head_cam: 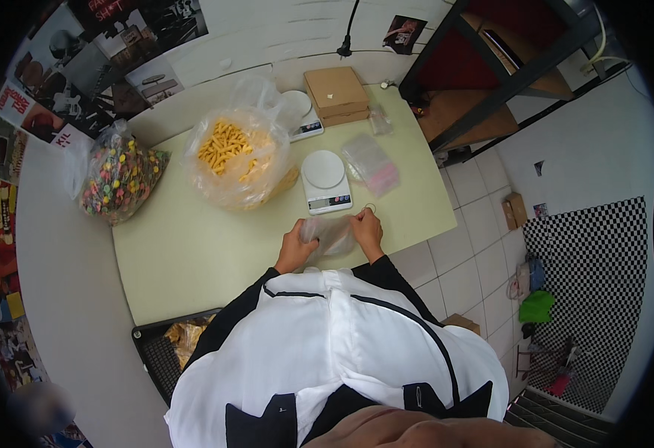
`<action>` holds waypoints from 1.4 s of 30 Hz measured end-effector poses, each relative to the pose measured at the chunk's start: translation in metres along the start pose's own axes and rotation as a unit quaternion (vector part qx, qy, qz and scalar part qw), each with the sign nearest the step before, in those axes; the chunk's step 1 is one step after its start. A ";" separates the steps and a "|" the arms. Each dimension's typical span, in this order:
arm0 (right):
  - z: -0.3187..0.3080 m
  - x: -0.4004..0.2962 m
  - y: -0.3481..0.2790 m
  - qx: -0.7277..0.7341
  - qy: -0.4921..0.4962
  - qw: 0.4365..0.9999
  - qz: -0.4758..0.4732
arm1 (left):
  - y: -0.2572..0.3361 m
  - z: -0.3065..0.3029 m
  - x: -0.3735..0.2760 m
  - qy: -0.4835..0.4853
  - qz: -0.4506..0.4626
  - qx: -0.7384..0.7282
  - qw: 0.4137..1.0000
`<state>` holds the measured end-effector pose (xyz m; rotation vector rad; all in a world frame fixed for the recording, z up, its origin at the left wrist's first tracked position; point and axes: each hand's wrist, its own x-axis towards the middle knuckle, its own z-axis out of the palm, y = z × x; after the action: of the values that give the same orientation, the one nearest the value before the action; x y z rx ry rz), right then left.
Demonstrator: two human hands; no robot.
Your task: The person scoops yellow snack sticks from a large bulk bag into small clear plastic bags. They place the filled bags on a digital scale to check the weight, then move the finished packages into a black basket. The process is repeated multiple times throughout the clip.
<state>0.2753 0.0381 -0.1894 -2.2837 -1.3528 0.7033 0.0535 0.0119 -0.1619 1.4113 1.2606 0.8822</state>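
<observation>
Near the table's front edge, a clear plastic bag point(332, 235) is stretched between both hands. My left hand point(297, 246) pinches its left side, thumb on top. My right hand point(367, 228) grips its upper right corner with the fingertips. Just beyond the bag stands a white digital kitchen scale point(325, 182) with a round platform and nothing on it. To the scale's right lie flat clear plastic bags point(369, 162), partly pink. A large open plastic bag of yellow tube-shaped pieces point(226, 148) stands left of the scale. What the held bag contains, if anything, cannot be told.
A tied bag of multicoloured pieces point(122, 179) stands at the table's left. At the back are a second scale point(307, 131), a cardboard box point(337, 95) and a small bag point(380, 120). A black crate point(156, 358) with filled bags sits below left; a metal-framed shelf point(472, 112) is beyond the right edge.
</observation>
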 end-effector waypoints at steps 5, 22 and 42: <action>-0.007 0.009 0.017 0.021 0.012 0.999 0.027 | 0.007 -0.004 0.000 0.008 -0.012 -0.003 1.000; 0.001 0.009 0.042 0.463 -0.304 0.827 0.100 | -0.032 -0.013 0.002 0.039 -0.097 -0.086 0.991; -0.043 0.018 0.073 0.443 -0.279 0.844 0.114 | -0.047 -0.032 0.005 0.064 -0.167 -0.201 0.963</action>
<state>0.3585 0.0170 -0.2002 -1.5083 -0.6636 1.7408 0.0124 0.0211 -0.2006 0.8047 1.2803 0.9400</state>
